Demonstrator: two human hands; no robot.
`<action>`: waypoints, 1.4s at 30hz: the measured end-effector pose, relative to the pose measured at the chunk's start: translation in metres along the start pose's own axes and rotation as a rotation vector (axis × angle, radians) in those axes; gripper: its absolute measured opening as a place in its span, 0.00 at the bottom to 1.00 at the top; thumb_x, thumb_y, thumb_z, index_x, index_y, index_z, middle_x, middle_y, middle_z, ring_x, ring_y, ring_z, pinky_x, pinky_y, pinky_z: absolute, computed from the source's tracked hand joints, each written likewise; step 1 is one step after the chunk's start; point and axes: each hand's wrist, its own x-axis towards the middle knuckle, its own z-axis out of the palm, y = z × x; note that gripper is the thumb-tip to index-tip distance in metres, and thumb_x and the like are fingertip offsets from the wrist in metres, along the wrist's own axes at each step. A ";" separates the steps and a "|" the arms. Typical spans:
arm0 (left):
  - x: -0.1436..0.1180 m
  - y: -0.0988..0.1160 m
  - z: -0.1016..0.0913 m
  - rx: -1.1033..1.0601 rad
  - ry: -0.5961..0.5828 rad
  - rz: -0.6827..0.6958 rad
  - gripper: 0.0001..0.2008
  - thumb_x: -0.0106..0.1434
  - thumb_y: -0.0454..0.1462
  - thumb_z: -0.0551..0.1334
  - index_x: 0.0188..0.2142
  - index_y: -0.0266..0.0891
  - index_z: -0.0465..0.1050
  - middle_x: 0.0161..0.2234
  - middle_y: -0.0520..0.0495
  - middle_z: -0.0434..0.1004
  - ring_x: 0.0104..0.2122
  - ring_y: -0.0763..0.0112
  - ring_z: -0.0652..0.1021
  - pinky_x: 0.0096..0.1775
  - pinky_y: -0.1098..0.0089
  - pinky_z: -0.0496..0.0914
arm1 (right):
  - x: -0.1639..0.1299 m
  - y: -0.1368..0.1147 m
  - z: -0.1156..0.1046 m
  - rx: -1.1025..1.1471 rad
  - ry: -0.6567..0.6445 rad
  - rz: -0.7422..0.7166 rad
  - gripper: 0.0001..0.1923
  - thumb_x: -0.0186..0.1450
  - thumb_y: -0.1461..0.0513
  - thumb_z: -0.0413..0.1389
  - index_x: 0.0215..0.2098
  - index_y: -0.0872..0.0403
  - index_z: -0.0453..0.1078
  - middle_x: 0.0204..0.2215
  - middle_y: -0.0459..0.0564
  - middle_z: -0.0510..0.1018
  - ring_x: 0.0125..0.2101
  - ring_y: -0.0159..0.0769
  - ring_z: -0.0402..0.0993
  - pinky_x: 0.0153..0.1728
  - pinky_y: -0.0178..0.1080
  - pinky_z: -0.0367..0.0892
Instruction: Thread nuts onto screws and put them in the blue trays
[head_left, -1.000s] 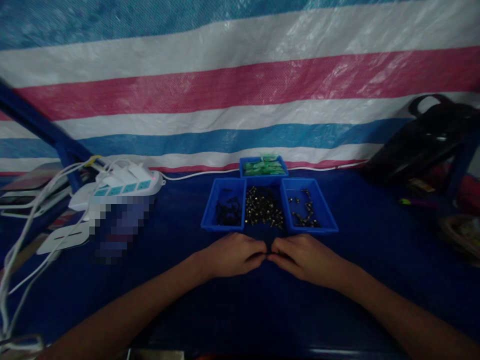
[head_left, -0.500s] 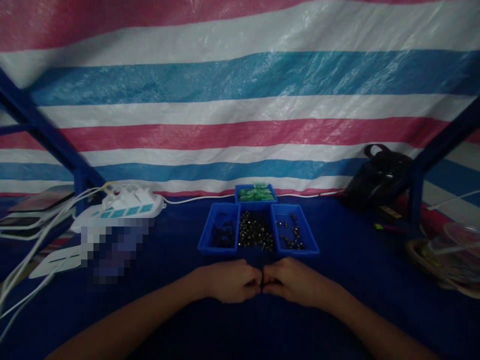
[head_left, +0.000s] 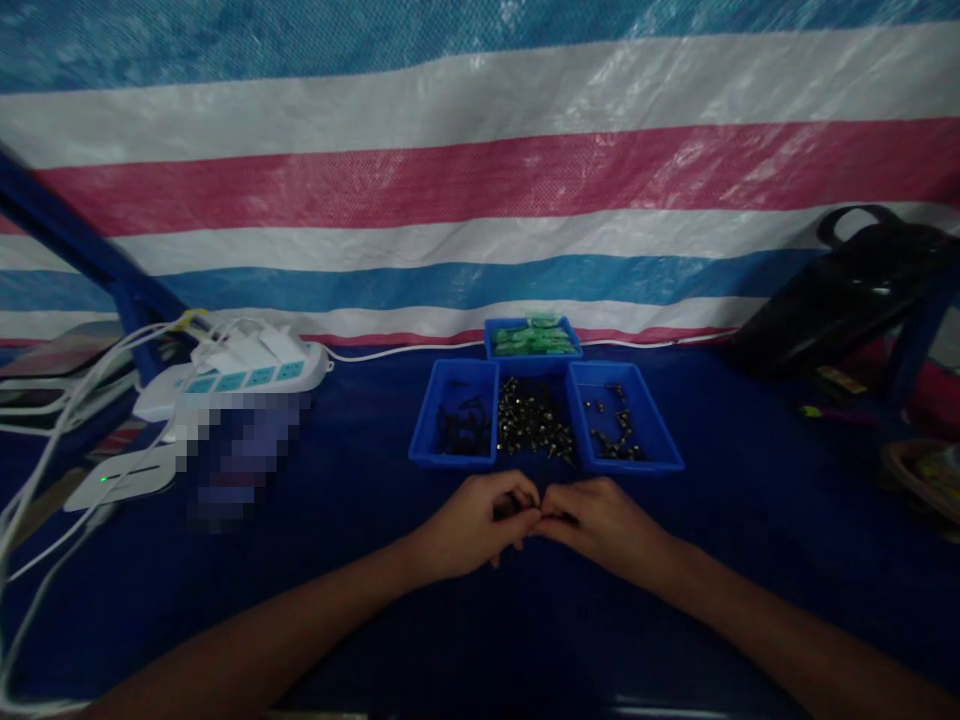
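My left hand (head_left: pixel 480 522) and my right hand (head_left: pixel 592 520) meet fingertip to fingertip above the blue table, just in front of the bins. Both are pinched closed, and whatever lies between the fingertips is too small and dark to name. Beyond them, a left blue bin (head_left: pixel 418 440) contains dark, thin pieces. Small shiny metal parts (head_left: pixel 532 415) fill the middle spot. Fewer such parts lie in the right blue bin (head_left: pixel 660 445). Green packets (head_left: pixel 532 340) fill a small blue tray (head_left: pixel 491 350) at the back.
On the left stand a white power strip (head_left: pixel 307 375) with plugs and cables, and a white flat device (head_left: pixel 124 478). A black bag (head_left: pixel 847 290) leans at the back right. A woven basket (head_left: pixel 919 480) sits at the right edge. Striped sheeting (head_left: pixel 450 190) hangs behind.
The view has tilted down and come closer to the bins. My left hand's fingers have loosened from a tight fist into a rounder pinch; the hands still meet.
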 end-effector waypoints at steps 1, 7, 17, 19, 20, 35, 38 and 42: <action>0.000 -0.001 0.000 -0.006 0.011 0.008 0.09 0.60 0.40 0.55 0.37 0.36 0.63 0.26 0.53 0.67 0.22 0.79 0.70 0.16 0.82 0.64 | 0.001 -0.001 -0.001 0.003 -0.008 0.019 0.13 0.62 0.54 0.51 0.27 0.54 0.68 0.21 0.43 0.73 0.23 0.27 0.68 0.24 0.29 0.56; -0.002 -0.004 -0.004 0.190 0.084 0.114 0.06 0.62 0.38 0.52 0.35 0.37 0.62 0.28 0.53 0.71 0.20 0.81 0.70 0.20 0.81 0.65 | 0.007 -0.012 -0.018 0.048 -0.286 -0.067 0.19 0.61 0.48 0.49 0.30 0.55 0.68 0.23 0.44 0.73 0.24 0.28 0.69 0.24 0.30 0.56; -0.001 -0.007 -0.004 0.804 0.113 0.392 0.07 0.64 0.36 0.51 0.35 0.38 0.65 0.29 0.52 0.67 0.29 0.77 0.71 0.32 0.77 0.66 | -0.002 -0.008 -0.014 0.051 -0.121 0.064 0.13 0.68 0.57 0.41 0.31 0.54 0.62 0.23 0.43 0.69 0.23 0.27 0.66 0.25 0.30 0.57; -0.001 -0.007 -0.004 0.851 0.105 0.395 0.08 0.64 0.37 0.50 0.35 0.38 0.66 0.30 0.51 0.67 0.29 0.77 0.71 0.32 0.77 0.66 | -0.003 -0.006 -0.015 0.019 -0.132 0.021 0.12 0.67 0.59 0.41 0.31 0.54 0.62 0.23 0.43 0.69 0.23 0.27 0.67 0.25 0.31 0.58; -0.002 -0.006 -0.004 0.875 0.103 0.391 0.08 0.64 0.37 0.50 0.35 0.38 0.66 0.29 0.51 0.67 0.29 0.77 0.71 0.32 0.77 0.66 | -0.003 -0.005 -0.015 -0.005 -0.135 -0.001 0.12 0.67 0.59 0.42 0.31 0.54 0.63 0.23 0.43 0.69 0.24 0.27 0.67 0.26 0.31 0.58; -0.002 -0.005 -0.011 0.916 0.022 0.362 0.09 0.65 0.39 0.49 0.35 0.37 0.64 0.30 0.51 0.67 0.30 0.75 0.72 0.32 0.75 0.65 | -0.001 -0.003 -0.021 -0.087 -0.204 -0.057 0.08 0.66 0.62 0.45 0.36 0.55 0.65 0.29 0.46 0.74 0.30 0.29 0.71 0.31 0.32 0.60; -0.002 -0.006 -0.011 0.934 0.025 0.373 0.09 0.65 0.38 0.48 0.34 0.37 0.64 0.30 0.51 0.67 0.30 0.75 0.72 0.32 0.75 0.65 | -0.001 -0.003 -0.018 -0.097 -0.199 -0.052 0.08 0.66 0.62 0.45 0.36 0.55 0.65 0.29 0.46 0.74 0.29 0.29 0.70 0.31 0.32 0.59; -0.001 -0.007 -0.012 0.943 0.019 0.383 0.09 0.65 0.38 0.48 0.35 0.37 0.63 0.30 0.51 0.67 0.30 0.75 0.72 0.32 0.75 0.65 | -0.001 -0.001 -0.016 -0.115 -0.191 -0.064 0.08 0.65 0.62 0.45 0.34 0.55 0.65 0.27 0.45 0.73 0.27 0.28 0.69 0.29 0.31 0.58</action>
